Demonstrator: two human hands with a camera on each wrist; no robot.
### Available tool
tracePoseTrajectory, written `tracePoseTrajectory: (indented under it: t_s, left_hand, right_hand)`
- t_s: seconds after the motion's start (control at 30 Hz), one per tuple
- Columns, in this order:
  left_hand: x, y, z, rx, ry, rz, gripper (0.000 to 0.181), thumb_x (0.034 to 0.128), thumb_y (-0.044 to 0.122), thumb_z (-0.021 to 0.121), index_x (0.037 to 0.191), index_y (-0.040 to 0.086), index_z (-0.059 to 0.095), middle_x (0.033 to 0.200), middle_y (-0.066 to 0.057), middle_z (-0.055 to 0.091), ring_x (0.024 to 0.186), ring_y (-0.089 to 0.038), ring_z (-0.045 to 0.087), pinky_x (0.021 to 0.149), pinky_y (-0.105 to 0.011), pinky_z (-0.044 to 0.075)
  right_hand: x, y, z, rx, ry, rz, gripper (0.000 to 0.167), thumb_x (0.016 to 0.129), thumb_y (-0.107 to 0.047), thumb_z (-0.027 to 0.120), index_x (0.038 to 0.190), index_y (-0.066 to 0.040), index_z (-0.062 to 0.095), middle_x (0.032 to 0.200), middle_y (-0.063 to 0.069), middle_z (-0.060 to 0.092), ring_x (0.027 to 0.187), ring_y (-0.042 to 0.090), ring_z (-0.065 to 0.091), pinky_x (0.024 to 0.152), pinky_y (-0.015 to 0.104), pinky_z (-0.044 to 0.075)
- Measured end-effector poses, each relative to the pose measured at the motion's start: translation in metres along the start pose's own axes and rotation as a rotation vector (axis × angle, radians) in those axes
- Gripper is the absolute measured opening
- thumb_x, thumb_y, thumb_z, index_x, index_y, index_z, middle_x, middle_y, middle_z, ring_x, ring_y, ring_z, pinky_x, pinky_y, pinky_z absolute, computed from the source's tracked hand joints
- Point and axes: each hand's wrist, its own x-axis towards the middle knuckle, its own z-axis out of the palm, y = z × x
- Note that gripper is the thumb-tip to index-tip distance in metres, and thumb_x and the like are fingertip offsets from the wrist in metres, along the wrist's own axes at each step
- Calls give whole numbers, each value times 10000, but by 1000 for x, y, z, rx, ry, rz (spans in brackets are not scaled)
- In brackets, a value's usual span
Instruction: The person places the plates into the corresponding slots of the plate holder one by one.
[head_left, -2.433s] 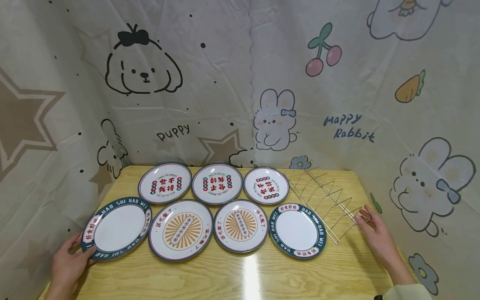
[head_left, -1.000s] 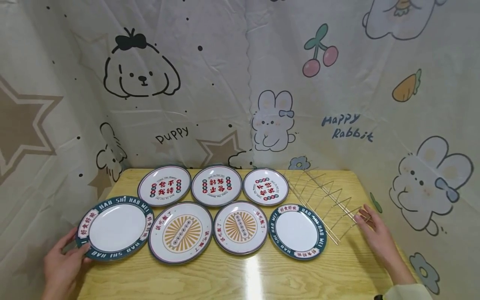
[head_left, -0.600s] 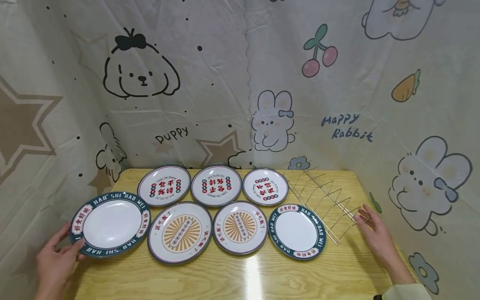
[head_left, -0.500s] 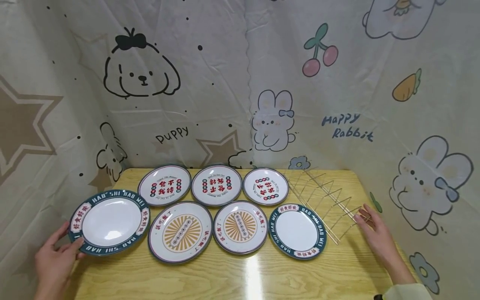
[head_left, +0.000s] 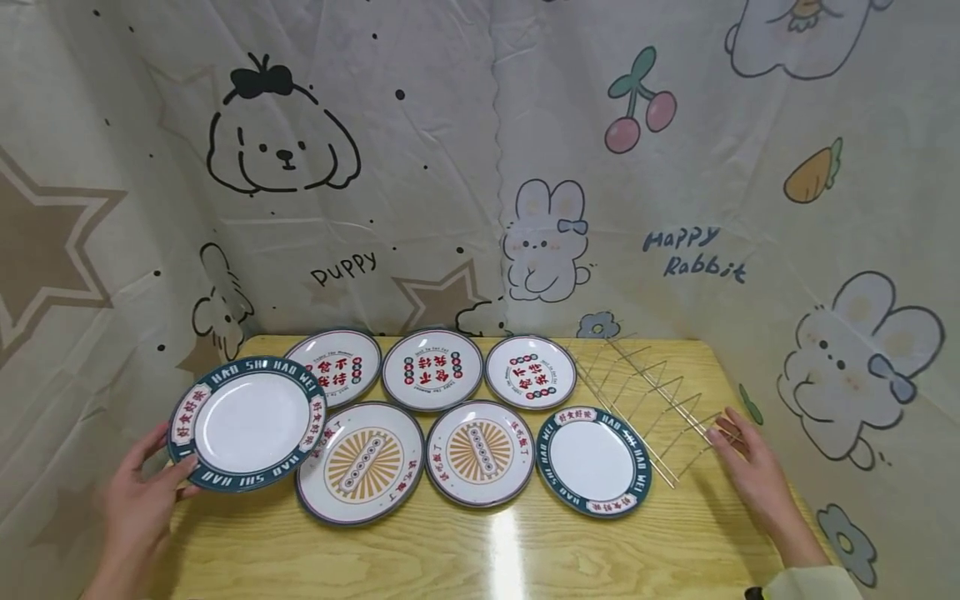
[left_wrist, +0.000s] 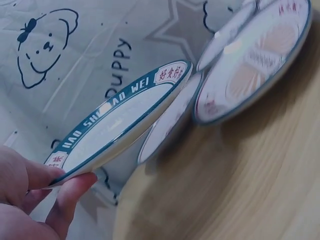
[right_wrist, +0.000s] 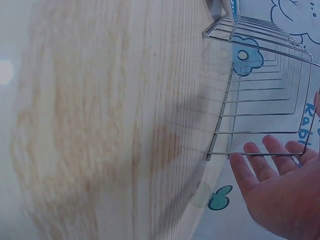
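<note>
The left hand [head_left: 146, 500] pinches the left rim of a large green-rimmed plate [head_left: 255, 425], thumb on top and fingers beneath. In the left wrist view this plate [left_wrist: 120, 120] is raised off the table and tilted. From the head it overlaps the edges of a red-lettered plate [head_left: 360, 367] and a sunburst plate [head_left: 366, 465]. At the right, the right hand [head_left: 757, 475] touches the near end of a wire rack [head_left: 660, 400]. The right wrist view shows its fingers [right_wrist: 257, 165] spread along the rack's end wire [right_wrist: 270, 154], not curled round it.
Two more red-lettered plates [head_left: 433, 371] [head_left: 532, 372] lie in the back row. In front lie a smaller sunburst plate [head_left: 481, 454] and a smaller green-rimmed plate [head_left: 595, 462], close to the rack. Patterned cloth [head_left: 450, 125] hangs behind and beside the wooden table [head_left: 420, 558].
The left hand first drew the green-rimmed plate leftward, then raised it and brought it back to the right, over its neighbours' edges. The right hand and the rack have stayed put.
</note>
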Motion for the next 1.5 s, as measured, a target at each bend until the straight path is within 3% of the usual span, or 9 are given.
tracePoseTrajectory:
  t_s: [0.2,0.5,0.77,0.83,0.9,1.03,1.17,1.37,1.5]
  left_hand:
    - [-11,5,26,31,-59,7,757,972,-9,664,1598,322,395,1609,-21,315,768,10,610,556,-228,612]
    - [-21,8,83,-33,-192,63,742,963,-31,676,1588,275,417,1460,33,401,826,-28,637,606,-223,619]
    - [-34,18,135,6,-306,114,753,990,-31,633,1622,269,354,1486,1,377,897,-23,623,641,-194,608]
    - [-38,20,144,-3,-340,124,757,990,-23,638,1621,286,354,1431,29,406,913,-33,622,654,-198,615]
    - [-40,22,153,-38,-372,124,769,986,-20,645,1620,300,351,1398,37,418,928,-50,632,676,-207,628]
    - [-43,24,167,-112,-447,111,785,991,-26,630,1632,292,305,1481,-56,470,914,-48,685,707,-225,645]
    - [-47,24,181,-163,-499,95,790,1000,-66,575,1636,256,236,1604,-144,430,857,-52,720,693,-229,648]
    - [-51,20,202,-256,-542,43,852,978,-113,550,1656,255,190,1718,-51,238,920,-75,718,752,-263,658]
    - [-54,20,215,-286,-567,53,858,962,-134,546,1633,291,221,1649,-114,318,958,-109,714,759,-312,667]
  right_hand:
    - [2,0,1,-4,9,-4,746,1101,-399,475,1630,25,162,1572,370,358,1378,548,401,1116,528,442]
    - [1,1,1,4,1,1,754,1102,-411,465,1632,22,150,1576,373,349,1381,555,391,1088,713,378]
    - [1,4,1,6,0,-2,748,1102,-406,468,1633,16,153,1575,368,354,1370,539,405,1083,731,375]
    - [1,4,1,1,2,-3,745,1102,-409,468,1632,14,161,1575,362,360,1367,525,414,1114,641,415]
    - [1,4,1,-3,4,-5,745,1100,-412,471,1632,11,167,1572,359,367,1363,517,422,1120,393,466]
    - [1,5,0,-3,13,-14,743,1097,-413,479,1629,14,184,1561,360,384,1350,511,437,827,4,330]
    - [0,6,0,5,21,-27,738,1096,-401,487,1621,30,199,1550,369,393,1336,518,445,788,-26,296]
    - [1,6,0,9,26,-30,739,1095,-396,491,1618,37,200,1549,372,393,1338,530,444,788,-20,304]
    - [2,6,0,18,23,-32,736,1096,-390,493,1620,34,197,1554,365,392,1343,532,438,776,-32,297]
